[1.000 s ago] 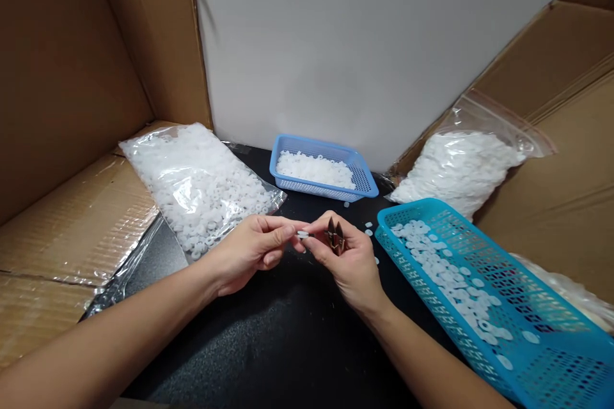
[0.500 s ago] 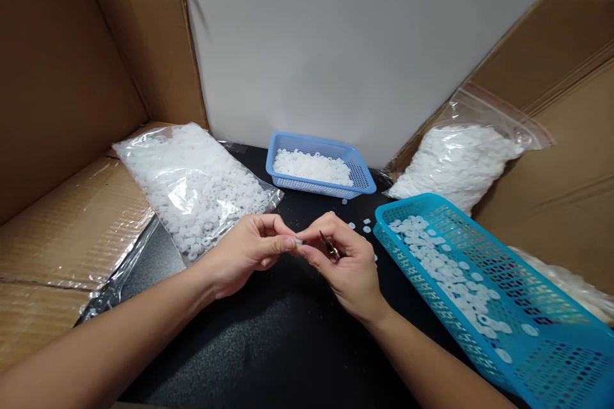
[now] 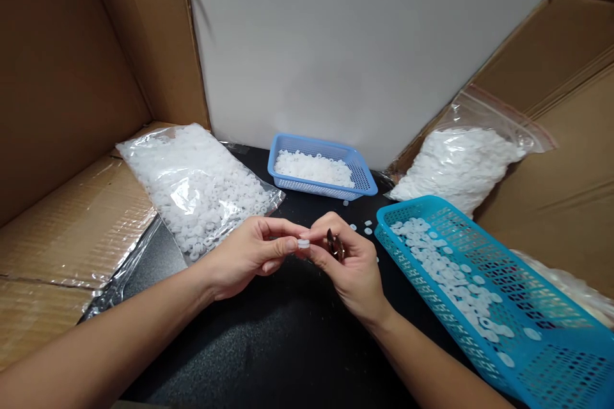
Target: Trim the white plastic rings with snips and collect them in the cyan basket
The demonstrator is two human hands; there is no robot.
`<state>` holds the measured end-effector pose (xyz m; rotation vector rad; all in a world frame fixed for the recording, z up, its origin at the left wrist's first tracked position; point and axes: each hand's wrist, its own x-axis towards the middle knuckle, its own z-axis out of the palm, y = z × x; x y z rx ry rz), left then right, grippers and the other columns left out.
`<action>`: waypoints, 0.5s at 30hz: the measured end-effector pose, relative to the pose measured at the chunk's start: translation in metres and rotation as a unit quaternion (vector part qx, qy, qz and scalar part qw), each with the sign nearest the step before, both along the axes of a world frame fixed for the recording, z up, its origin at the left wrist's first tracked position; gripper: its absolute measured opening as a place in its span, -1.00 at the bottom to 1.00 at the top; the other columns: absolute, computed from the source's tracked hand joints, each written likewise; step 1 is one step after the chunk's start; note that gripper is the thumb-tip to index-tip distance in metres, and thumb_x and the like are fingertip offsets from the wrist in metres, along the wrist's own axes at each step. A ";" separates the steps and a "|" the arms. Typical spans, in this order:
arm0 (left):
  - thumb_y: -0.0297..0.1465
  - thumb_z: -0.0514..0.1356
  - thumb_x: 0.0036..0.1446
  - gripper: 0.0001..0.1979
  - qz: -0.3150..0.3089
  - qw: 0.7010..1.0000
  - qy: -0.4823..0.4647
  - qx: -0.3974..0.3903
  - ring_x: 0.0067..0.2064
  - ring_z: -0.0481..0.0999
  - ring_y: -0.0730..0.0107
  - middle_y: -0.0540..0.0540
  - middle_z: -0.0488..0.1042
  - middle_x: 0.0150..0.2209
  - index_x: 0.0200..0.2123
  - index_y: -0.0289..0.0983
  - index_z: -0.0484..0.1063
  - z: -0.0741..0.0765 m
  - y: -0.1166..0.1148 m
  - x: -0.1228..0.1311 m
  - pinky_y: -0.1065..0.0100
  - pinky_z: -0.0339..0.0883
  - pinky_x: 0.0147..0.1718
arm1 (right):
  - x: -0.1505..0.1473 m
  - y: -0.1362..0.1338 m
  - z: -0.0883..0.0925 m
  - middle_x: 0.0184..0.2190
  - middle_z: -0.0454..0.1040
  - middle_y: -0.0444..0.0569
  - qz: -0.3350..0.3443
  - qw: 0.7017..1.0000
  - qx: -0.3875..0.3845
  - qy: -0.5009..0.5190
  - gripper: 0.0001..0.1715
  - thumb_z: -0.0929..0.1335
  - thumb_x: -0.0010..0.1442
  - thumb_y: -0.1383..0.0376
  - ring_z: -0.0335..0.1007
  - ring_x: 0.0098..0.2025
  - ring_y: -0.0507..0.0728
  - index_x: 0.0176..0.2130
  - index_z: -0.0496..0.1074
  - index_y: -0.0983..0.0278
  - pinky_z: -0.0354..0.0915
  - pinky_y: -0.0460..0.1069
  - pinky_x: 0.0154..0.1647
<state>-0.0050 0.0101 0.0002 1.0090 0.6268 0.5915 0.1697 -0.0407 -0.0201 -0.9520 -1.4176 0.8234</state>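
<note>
A small white plastic washer-like piece (image 3: 304, 243) is pinched between both hands over the table. My left hand (image 3: 261, 246) closes thumb and index finger on its left side. On its right side are the thumb and fingertips of my right hand (image 3: 350, 262). A small dark, shiny pointed metal tool (image 3: 336, 245) is tucked into the right hand; the fingers hide most of it, so its kind cannot be told. To the right stands a teal basket (image 3: 407, 265) with many flat white plastic pieces (image 3: 451, 268) in it.
A blue basket (image 3: 316, 191) of white rings stands at the back. On the left lies a clear bag of white rings (image 3: 196, 185); at the back right is a zip bag of white pieces (image 3: 460, 163). Loose pieces (image 3: 368, 231) lie on the black table (image 3: 249, 345). Cardboard walls flank it.
The white piece between my fingertips shows more fully now. The dark tool in my right hand has tilted more upright. Both hands stay in nearly the same place.
</note>
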 end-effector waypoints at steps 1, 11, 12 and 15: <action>-0.21 0.48 0.00 -0.65 0.001 1.000 0.004 0.013 -0.62 0.09 0.71 -0.03 0.48 -0.48 -0.20 -0.32 0.69 -0.001 0.000 0.000 0.49 -0.17 -0.63 | 0.000 0.000 0.001 -0.37 0.37 -0.12 -0.010 1.000 0.006 -0.007 -0.98 0.47 0.23 0.30 0.35 -0.40 -0.03 -0.26 0.57 0.20 0.25 -0.13 -0.45; -0.43 0.41 0.03 -0.81 0.107 0.971 0.051 0.207 -0.56 0.28 0.59 -0.09 0.60 -0.38 -0.22 -0.24 0.73 0.003 -0.002 0.002 0.51 0.09 -0.64 | -0.003 -0.001 0.003 -0.43 0.36 -0.13 -0.101 0.988 0.063 -0.099 -0.93 0.44 0.22 0.34 0.19 -0.50 -0.07 -0.34 0.51 0.28 0.10 -0.15 -0.58; -0.43 0.42 0.02 -0.81 0.107 0.973 0.050 0.199 -0.58 0.27 0.61 -0.09 0.60 -0.38 -0.23 -0.25 0.73 0.003 -0.001 0.002 0.51 0.07 -0.65 | -0.003 -0.001 0.003 -0.42 0.37 -0.13 -0.105 0.986 0.078 -0.107 -0.95 0.44 0.22 0.36 0.21 -0.49 -0.07 -0.32 0.51 0.28 0.12 -0.15 -0.57; -0.34 0.42 0.05 -0.79 0.089 0.982 0.045 0.161 -0.61 0.18 0.64 -0.02 0.51 -0.50 -0.23 -0.29 0.71 0.001 0.002 0.001 0.51 0.02 -0.66 | -0.002 -0.001 0.005 -0.41 0.39 -0.13 -0.111 0.978 0.116 -0.132 -0.97 0.44 0.23 0.40 0.25 -0.47 -0.07 -0.28 0.53 0.28 0.16 -0.16 -0.55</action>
